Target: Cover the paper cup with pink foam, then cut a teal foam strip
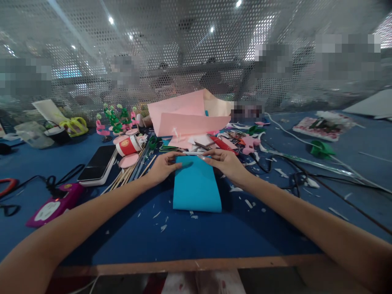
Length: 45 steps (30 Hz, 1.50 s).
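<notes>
A bright blue sheet of paper [197, 185], bent over on itself, is in front of me above the blue table. My left hand [167, 166] pinches its far left corner between thumb and fingers. At the far right corner, my right hand [225, 163] grips it the same way. Along the far edge, between my fingertips, runs a thin white strip [194, 153]; whether it is part of the sheet I cannot tell. Just beyond my hands lie scissors [202, 145] and a red tool [223, 143] among paper scraps.
Large pink paper [183, 118] stands behind the scraps. To the left are a phone [99, 163], wooden sticks [127, 173], a red-and-white paper cup [128, 145] and a purple case [55, 204]. Cables [306, 167] cross the right side. A wooden edge [153, 266] borders the table.
</notes>
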Each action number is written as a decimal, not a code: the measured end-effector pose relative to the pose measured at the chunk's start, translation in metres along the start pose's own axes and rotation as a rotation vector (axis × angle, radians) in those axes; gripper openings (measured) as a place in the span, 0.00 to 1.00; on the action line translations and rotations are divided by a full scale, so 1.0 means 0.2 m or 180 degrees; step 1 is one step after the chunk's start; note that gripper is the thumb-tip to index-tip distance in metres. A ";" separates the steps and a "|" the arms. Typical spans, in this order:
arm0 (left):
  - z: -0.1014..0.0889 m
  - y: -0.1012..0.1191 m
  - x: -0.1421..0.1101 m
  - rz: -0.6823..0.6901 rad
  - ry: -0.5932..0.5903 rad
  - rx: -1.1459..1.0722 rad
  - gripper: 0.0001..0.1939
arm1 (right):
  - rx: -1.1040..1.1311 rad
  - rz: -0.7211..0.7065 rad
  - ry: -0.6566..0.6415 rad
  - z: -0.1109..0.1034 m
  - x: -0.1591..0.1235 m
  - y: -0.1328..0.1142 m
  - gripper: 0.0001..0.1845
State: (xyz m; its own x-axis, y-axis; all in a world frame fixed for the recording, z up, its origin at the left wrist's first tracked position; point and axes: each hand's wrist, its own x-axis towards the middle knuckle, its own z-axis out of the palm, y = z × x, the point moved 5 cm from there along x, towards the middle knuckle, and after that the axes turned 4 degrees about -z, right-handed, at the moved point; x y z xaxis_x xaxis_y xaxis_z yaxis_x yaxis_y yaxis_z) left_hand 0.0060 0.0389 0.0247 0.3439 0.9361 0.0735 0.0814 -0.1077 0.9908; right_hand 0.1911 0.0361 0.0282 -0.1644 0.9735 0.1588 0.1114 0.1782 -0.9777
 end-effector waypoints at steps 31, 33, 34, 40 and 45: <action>-0.05 -0.03 0.02 -0.0066 0.0509 -0.0082 0.12 | -0.0423 -0.0450 0.0053 -0.02 -0.01 -0.05 0.15; -0.06 -0.02 0.02 -0.0024 0.0560 -0.0052 0.11 | -0.0434 -0.0554 0.0118 -0.02 -0.01 -0.05 0.18; -0.06 -0.02 0.02 -0.0006 0.0575 -0.0030 0.11 | -0.0437 -0.0590 0.0152 -0.03 -0.01 -0.05 0.19; -0.06 -0.02 0.02 0.0046 0.0605 -0.0005 0.10 | -0.0473 -0.0842 0.0258 -0.04 -0.02 -0.07 0.18; -0.06 -0.02 0.02 0.0041 0.0631 -0.0004 0.10 | -0.0526 -0.1051 0.0166 -0.03 -0.02 -0.07 0.15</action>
State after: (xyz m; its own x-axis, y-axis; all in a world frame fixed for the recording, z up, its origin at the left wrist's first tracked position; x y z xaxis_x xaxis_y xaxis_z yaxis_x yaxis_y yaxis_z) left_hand -0.0043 0.0470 0.0232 0.1538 0.9823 0.1068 0.0770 -0.1197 0.9898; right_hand 0.1959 0.0313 0.0426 -0.1681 0.8650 0.4728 0.2182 0.5004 -0.8378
